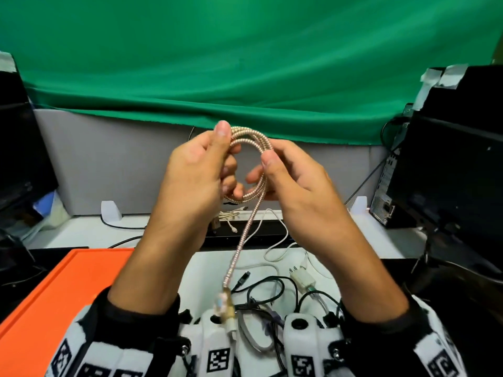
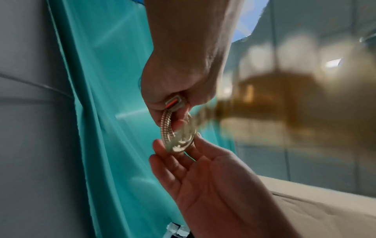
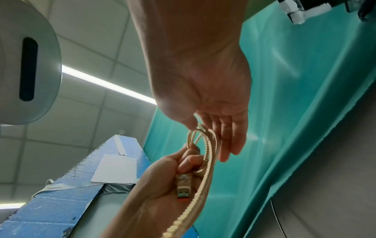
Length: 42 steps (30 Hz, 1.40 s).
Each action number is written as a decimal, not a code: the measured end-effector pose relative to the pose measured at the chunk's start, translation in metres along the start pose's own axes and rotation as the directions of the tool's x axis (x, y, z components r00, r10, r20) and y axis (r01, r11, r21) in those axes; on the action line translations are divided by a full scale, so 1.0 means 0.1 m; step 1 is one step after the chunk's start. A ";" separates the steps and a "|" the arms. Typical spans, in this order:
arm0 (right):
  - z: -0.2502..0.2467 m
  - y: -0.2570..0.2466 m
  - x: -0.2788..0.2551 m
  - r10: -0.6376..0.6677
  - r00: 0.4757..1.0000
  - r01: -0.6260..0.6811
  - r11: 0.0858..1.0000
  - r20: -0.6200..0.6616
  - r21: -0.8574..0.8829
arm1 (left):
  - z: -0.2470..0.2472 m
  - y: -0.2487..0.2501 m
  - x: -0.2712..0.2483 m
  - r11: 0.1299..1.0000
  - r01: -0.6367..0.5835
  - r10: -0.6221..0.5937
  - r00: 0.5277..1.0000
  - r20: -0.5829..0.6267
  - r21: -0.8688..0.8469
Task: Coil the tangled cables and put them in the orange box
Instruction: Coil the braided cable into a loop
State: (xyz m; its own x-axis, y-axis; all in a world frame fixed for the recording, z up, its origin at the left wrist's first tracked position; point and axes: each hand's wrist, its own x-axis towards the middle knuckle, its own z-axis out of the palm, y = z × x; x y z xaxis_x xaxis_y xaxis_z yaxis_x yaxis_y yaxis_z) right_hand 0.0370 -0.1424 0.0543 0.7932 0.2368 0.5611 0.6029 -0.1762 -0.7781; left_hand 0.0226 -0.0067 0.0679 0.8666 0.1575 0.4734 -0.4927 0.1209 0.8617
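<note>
A pink-gold braided cable [image 1: 249, 141] is wound into a small coil held up in front of me. My left hand [image 1: 227, 151] grips the coil, thumb on top, and holds the cable's USB plug [image 3: 184, 185] against its palm. At the coil's right side, my right hand [image 1: 261, 170] pinches a strand between thumb and fingers. The loose tail hangs down to a clear connector [image 1: 224, 302] near my wrists. The orange box [image 1: 54, 295] lies low on the left. In the wrist views the coil [image 2: 165, 128] [image 3: 209, 154] sits between both hands.
Below my hands, black and white cables [image 1: 266, 284] lie tangled on the white table [image 1: 206, 268] beside a white plug adapter [image 1: 303, 278]. Dark monitors and a computer case [image 1: 449, 159] flank the desk. A green cloth [image 1: 245, 63] hangs behind.
</note>
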 end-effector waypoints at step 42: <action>0.18 0.11 -0.04 0.041 0.977 -0.048 0.999 0.208 0.026 | -0.27 0.16 0.04 0.729 0.210 0.071 0.923 0.377 -0.651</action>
State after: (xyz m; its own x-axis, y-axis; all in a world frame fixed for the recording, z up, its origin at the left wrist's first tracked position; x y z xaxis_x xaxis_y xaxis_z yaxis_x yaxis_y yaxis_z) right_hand 0.0389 -0.1278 0.0385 0.7823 0.4227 0.4576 0.5621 -0.1624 -0.8110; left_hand 0.0161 0.0223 0.0783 0.7949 -0.2159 0.5671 -0.2282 0.7596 0.6090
